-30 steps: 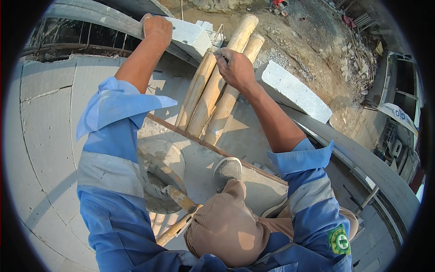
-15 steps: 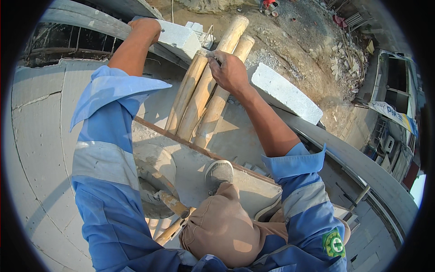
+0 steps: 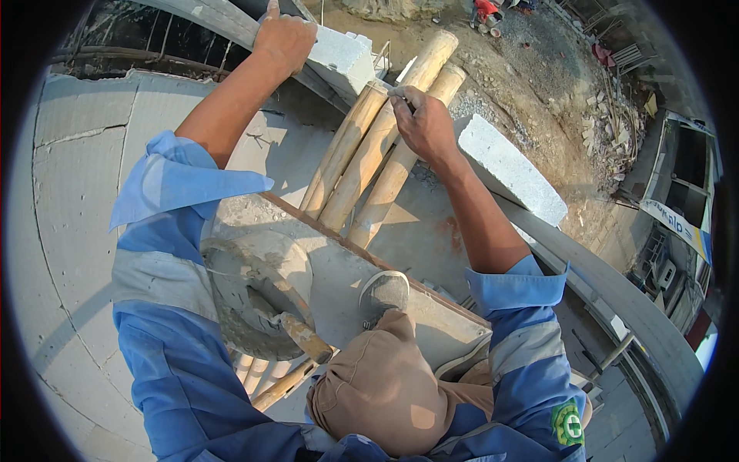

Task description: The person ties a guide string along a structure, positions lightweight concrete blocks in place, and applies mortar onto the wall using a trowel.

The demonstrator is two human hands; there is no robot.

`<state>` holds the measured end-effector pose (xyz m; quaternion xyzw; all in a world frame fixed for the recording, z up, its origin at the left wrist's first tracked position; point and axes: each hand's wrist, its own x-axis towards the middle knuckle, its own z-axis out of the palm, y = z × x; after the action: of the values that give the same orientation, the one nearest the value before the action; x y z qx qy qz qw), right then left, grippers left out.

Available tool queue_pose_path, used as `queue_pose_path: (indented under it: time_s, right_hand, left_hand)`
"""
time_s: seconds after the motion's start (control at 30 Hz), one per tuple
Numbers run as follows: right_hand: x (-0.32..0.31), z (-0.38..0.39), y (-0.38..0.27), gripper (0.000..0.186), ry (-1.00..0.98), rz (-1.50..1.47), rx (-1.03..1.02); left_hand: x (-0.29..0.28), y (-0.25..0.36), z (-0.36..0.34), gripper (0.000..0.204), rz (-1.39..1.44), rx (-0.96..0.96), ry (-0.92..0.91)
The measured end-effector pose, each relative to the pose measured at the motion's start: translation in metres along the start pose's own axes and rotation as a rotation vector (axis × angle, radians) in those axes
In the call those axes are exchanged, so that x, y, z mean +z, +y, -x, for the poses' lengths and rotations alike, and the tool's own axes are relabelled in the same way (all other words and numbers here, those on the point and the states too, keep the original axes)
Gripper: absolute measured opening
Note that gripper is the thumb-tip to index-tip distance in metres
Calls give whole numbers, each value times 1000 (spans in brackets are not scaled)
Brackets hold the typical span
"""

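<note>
One view on my feed, head camera. Upper left of the frame: left hand [image 3: 285, 42] lies at the left end of a pale block [image 3: 336, 52], one finger extended; its underside is hidden, so I cannot tell whether it grips or merely rests. Upper centre: right hand [image 3: 425, 123], fingers curled and tips drawn close, overlapping three wooden poles [image 3: 362, 158] near their tops; whether anything thin is pinched there, or a pole is touched, I cannot tell. A second pale block [image 3: 508, 169] sits right of that hand, with the poles crossing the space between the blocks. Lower left of centre: tub [image 3: 289, 250] of grey mix with a wooden handle [image 3: 306, 336] over its edge, neither hand near. Step in hand, my judgement: two-handed positioning work around the left block and pole tops. Next move, I judge, calls for steady footing and coordinated hands, keeping the right-hand fingers clear of the pole ends.
</note>
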<state>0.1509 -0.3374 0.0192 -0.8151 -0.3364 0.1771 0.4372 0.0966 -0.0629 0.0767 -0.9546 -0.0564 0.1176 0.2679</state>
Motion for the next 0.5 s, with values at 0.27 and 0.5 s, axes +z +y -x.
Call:
queue_pose_path:
  time_s: [0.27,0.5]
  right_hand:
    - [-8,2,5,24,-30,52,6]
    - [-13,-2,-4,24,-31,75,-8]
  left_hand:
    - [-28,10,78,43,482,-199,-217]
    - [56,-25,78,74,820,-563,-162]
